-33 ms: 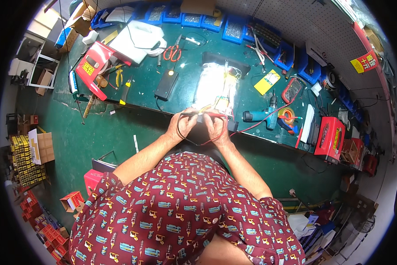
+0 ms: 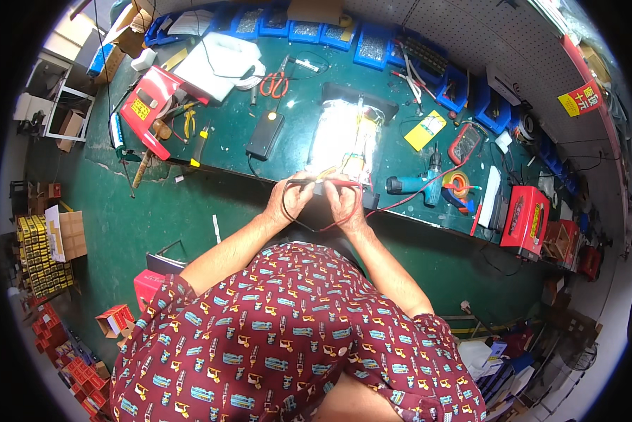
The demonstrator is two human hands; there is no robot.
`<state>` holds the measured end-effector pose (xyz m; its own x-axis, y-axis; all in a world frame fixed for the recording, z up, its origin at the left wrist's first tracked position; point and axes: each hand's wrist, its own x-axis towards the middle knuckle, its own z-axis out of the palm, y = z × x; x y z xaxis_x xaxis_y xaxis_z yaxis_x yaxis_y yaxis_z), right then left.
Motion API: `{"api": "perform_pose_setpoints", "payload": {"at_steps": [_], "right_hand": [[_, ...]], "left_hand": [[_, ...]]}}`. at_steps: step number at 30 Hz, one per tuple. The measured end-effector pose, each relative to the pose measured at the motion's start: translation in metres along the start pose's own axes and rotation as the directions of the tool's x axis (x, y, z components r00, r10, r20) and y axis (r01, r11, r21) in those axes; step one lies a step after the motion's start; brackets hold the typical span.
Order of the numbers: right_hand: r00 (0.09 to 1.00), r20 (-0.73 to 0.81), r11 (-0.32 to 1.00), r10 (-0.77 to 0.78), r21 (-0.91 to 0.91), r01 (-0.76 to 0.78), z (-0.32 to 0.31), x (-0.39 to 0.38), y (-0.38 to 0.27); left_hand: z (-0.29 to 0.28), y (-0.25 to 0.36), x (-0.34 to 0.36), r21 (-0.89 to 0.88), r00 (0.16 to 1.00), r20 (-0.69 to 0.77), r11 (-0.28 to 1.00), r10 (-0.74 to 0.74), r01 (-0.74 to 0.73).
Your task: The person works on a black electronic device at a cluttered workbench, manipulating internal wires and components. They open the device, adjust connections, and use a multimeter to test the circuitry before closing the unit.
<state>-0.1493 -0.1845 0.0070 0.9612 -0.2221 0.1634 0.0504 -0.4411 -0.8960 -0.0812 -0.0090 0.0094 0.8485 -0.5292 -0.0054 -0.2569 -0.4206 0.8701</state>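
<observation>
At the bench's near edge, my left hand [image 2: 288, 200] is closed around a black test probe [image 2: 300, 181]. Close beside it, my right hand [image 2: 344, 203] grips a red test probe [image 2: 345, 183]. Their tips meet thin yellowish wires [image 2: 326, 173] between my fingers; exact contact is too small to tell. A black and red lead loop [image 2: 316, 229] hangs below my hands. From there the red lead runs right toward a red multimeter [image 2: 465, 144]. Just beyond my hands lies a brightly glowing, glare-washed panel [image 2: 337, 137] with wires on it.
A teal cordless drill [image 2: 418, 184] and tape rolls [image 2: 458, 184] lie right of my hands. To the left are a black power adapter [image 2: 266, 135], red-handled scissors [image 2: 275, 86] and a red casing [image 2: 150, 109]. Blue parts bins [image 2: 373, 50] line the back. A red machine [image 2: 525, 219] stands far right.
</observation>
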Motion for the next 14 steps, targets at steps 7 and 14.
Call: {"api": "perform_pose_setpoints", "payload": {"at_steps": [7,14], "right_hand": [[0.999,-0.006,0.999,-0.041,-0.028,0.041,0.001,0.000,-0.001],[0.997,0.070,0.999,0.034,-0.044,-0.031,-0.003,0.002,-0.007]], "left_hand": [[0.000,-0.004,-0.002,-0.207,0.998,0.036,0.977,-0.048,0.054],[-0.001,-0.005,-0.001,-0.082,0.999,0.034,0.997,0.013,-0.010]]}}
